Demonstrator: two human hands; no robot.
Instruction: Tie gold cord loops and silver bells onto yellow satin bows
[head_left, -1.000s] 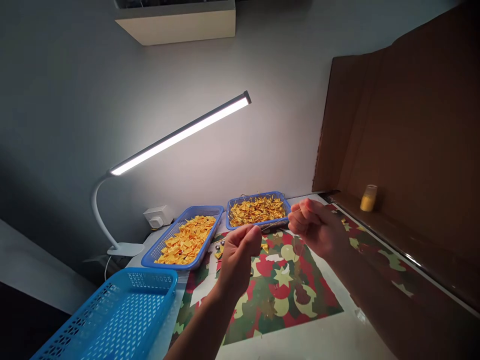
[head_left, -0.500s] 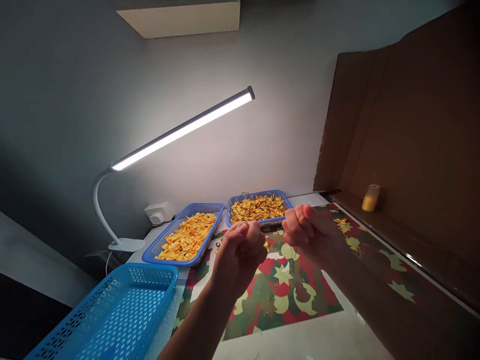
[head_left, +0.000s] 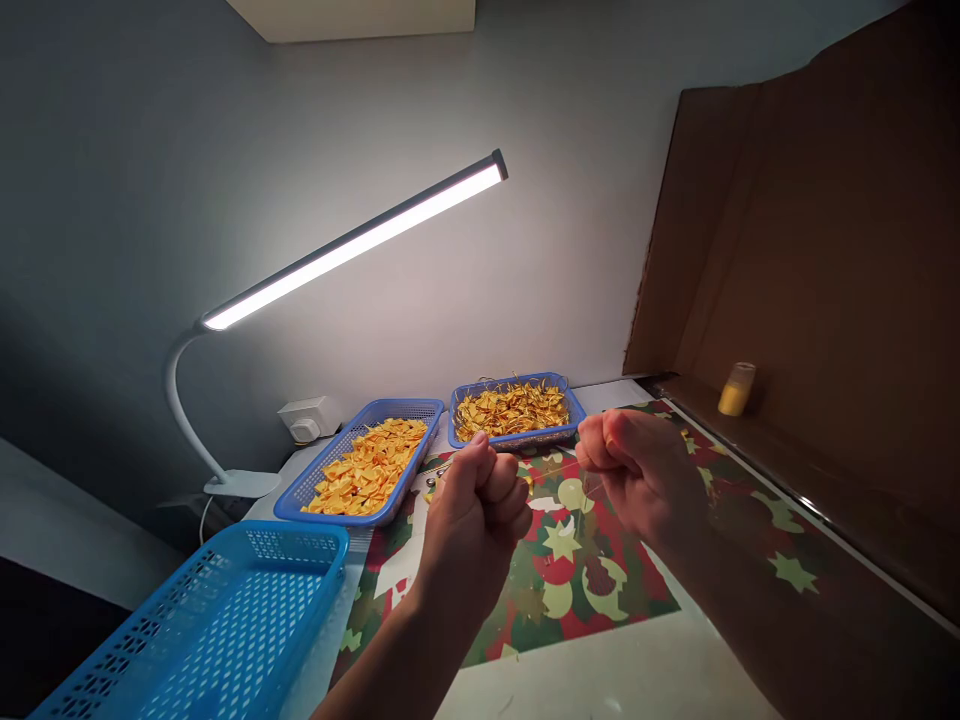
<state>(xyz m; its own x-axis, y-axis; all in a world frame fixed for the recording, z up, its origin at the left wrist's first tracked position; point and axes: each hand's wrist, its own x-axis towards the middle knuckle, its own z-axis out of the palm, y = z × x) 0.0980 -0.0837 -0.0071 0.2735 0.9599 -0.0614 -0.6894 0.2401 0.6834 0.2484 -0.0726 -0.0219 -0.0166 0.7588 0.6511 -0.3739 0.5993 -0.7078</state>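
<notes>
My left hand (head_left: 480,510) is a closed fist with the thumb on top, above the patterned mat (head_left: 559,600). My right hand (head_left: 637,465) is also closed, a little way off to the right. Between the two fists runs a thin gold cord (head_left: 553,466), with each end hidden inside the fingers. Beyond the hands sits a small blue basket (head_left: 517,441) of gold ribbon pieces with cords (head_left: 514,408). Left of it, another blue basket (head_left: 285,503) holds a heap of yellow-gold ribbon pieces (head_left: 367,468).
A larger light-blue basket (head_left: 334,545) stands at the lower left. Behind it are a clamp lamp (head_left: 360,240), lit, and a white plug adapter (head_left: 309,418). On the right, a cardboard sheet (head_left: 817,230) rises beside a small container with yellow contents (head_left: 736,390).
My hands have moved slightly apart, and the cord between them shows more clearly. The view has tilted a little, so the background sits higher. Both fists stay closed.
</notes>
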